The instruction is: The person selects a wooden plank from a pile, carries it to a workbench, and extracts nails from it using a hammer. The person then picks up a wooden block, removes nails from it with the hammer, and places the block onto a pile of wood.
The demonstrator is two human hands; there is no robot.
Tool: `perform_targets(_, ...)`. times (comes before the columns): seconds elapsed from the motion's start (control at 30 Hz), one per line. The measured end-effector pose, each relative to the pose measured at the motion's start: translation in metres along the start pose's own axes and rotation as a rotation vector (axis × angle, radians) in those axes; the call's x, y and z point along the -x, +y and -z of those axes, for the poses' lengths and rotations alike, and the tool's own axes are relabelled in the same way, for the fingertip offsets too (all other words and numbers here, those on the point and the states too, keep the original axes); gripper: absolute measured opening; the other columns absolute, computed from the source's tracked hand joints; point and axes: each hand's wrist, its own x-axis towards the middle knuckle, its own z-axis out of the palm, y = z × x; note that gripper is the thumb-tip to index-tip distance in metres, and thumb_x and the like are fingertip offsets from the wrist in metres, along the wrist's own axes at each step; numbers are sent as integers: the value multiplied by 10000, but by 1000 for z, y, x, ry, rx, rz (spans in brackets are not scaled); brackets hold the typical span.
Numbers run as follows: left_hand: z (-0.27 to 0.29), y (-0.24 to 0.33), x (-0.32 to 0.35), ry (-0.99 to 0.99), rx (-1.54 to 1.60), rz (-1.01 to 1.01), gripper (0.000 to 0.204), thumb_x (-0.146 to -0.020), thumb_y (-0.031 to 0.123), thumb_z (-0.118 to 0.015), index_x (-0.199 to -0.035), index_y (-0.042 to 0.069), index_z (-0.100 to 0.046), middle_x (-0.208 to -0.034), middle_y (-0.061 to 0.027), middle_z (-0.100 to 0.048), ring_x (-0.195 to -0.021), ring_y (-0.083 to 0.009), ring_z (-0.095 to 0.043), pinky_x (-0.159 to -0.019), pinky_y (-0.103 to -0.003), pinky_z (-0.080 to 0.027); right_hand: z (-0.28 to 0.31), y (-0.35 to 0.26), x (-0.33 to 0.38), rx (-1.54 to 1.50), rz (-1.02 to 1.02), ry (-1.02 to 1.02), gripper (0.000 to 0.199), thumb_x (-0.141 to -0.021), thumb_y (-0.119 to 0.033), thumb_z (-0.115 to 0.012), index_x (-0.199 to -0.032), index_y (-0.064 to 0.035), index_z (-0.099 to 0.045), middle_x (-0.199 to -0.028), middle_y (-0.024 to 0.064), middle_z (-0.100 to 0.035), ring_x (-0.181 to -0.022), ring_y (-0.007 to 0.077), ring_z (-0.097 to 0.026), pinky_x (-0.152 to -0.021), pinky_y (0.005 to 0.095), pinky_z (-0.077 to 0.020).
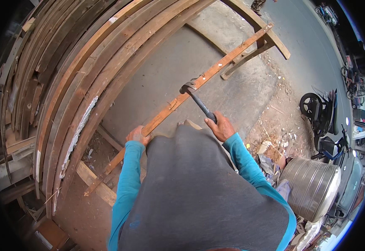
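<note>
A long narrow wooden strip (165, 110) runs slantwise in front of me, with nails sticking out of it in places. My left hand (138, 136) is closed around its nearer part. In my right hand (222, 126) is the dark handle of a claw hammer (201, 103). The hammer's head rests against the strip near its middle, but whether its claw grips a nail there is too small to tell. The strip's far end lies over a wooden trestle (249, 60). Its near end reaches down past my left forearm.
Long used boards (103, 79) are stacked to my left, some with nails and white residue. On the right stand a ribbed metal drum (310, 188) and a parked motorbike (316, 108). Rubble (274, 138) litters the ground beside the concrete slab (161, 79).
</note>
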Motion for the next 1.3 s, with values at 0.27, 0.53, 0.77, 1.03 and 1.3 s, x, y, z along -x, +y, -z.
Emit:
perform_targets(0.27,3,-32,24,-130,91,-103,657,-736,405,-818,-1320,177,-621,-1201,-142,-703,-1137,-362,-647,-1002,-449,-497,-25,9,13,-34,22,-121,537,-966,-462,-569,-1183,29,-560,-974,317,-666,-936,491,-640,-829,549,-488)
perform_targets(0.53,-12,-35,31,-40,53,-145,753,-751,296,-806,-1434,181,-511,-1243,-160,-658,-1174,-368,-619,-993,-470,-493,-50,2,37,-112,-13,-71,501,-970,-451,-564,-1146,17,-583,-988,311,-662,-943,482,-639,-830,541,-481)
perform_targets(0.77,-27,-52,39,87,-173,-271,929,-720,238,-829,-1530,228,-374,-1130,-207,-584,-1065,-411,-611,-933,-509,-496,-63,-31,49,-142,0,21,475,-981,-434,-557,-1152,9,-576,-952,301,-656,-906,476,-635,-799,532,-478)
perform_targets(1.03,-36,-61,56,134,-139,-234,1095,-709,177,-861,-1593,276,-223,-1169,-187,-531,-1130,-373,-573,-961,-508,-454,-60,-89,80,-51,278,177,335,-974,-346,-600,-1045,-33,-503,-905,253,-642,-827,476,-624,-726,536,-478)
perform_targets(1.3,-53,-80,57,159,-72,-283,1063,-744,173,-843,-1595,308,-220,-1168,-171,-522,-1109,-364,-549,-953,-495,-405,-109,-57,90,259,-29,135,339,-974,-365,-596,-1045,-43,-516,-879,268,-668,-831,481,-636,-721,559,-488)
